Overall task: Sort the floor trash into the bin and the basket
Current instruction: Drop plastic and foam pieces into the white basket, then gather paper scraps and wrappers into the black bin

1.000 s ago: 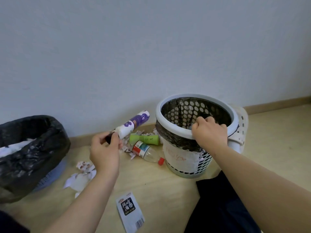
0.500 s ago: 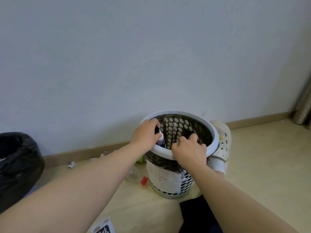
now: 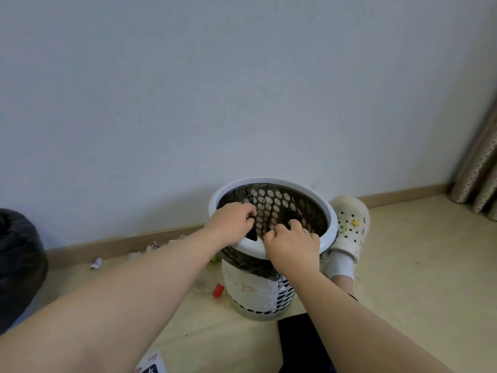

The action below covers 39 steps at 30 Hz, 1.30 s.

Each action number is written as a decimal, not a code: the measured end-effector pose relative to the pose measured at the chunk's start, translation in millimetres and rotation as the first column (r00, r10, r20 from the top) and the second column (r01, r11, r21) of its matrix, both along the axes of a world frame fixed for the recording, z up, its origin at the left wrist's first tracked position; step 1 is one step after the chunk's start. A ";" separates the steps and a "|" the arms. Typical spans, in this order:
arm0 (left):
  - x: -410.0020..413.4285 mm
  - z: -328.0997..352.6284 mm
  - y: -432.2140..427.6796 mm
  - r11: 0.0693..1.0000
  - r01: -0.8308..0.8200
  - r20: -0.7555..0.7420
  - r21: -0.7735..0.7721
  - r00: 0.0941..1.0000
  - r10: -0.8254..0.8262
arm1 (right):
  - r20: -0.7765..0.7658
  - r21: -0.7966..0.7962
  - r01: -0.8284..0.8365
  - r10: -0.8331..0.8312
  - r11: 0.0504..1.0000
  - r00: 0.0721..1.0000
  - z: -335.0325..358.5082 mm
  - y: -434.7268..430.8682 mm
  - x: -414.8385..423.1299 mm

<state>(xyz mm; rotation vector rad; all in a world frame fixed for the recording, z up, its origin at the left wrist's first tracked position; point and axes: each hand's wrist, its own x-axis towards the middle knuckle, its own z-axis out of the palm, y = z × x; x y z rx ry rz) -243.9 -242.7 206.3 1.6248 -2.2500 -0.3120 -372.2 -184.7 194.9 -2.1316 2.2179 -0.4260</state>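
The left hand [image 3: 232, 224] hangs over the mouth of the basket [image 3: 332, 211], fingers curled and pinching a small dark piece [image 3: 252, 235] just inside the near rim. Whether that is trash or a fold of the black liner [image 3: 242, 261], I cannot tell. The right hand [image 3: 294, 247] is clamped on the near rim, fingers hooked inside.

The risk, I think, is the liner. If the fingers catch it as they let go, it could drag down off the rim. The basket looks light, so a hard pull from the right hand might tip it towards the person.

The basket stands close to the wall, with a shoe [image 3: 349, 227] touching its right side, so there is little room there. A bottle [image 3: 208, 285] lies just beside its left foot and paper scraps [image 3: 96, 263] lie along the skirting. The black-bagged bin [image 3: 21, 259] sits well apart at the left edge, across bare floor. A packet [image 3: 150, 368] lies near the person.
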 end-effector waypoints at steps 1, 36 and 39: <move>4.8 -0.4 3.8 1.000 -0.001 -0.042 -0.020 0.999 0.000 | -0.014 -0.007 -0.001 0.001 1.000 1.000 0.2 2.5 0.6; 261.1 -207.4 131.4 0.647 -0.374 0.261 0.665 0.927 0.268 | 0.225 0.572 -0.368 0.291 0.733 0.930 -176.4 33.0 219.3; 268.1 -215.3 137.9 0.728 -0.366 0.312 0.579 0.925 0.217 | 0.224 0.579 -0.392 0.323 0.715 0.920 -188.6 30.2 233.5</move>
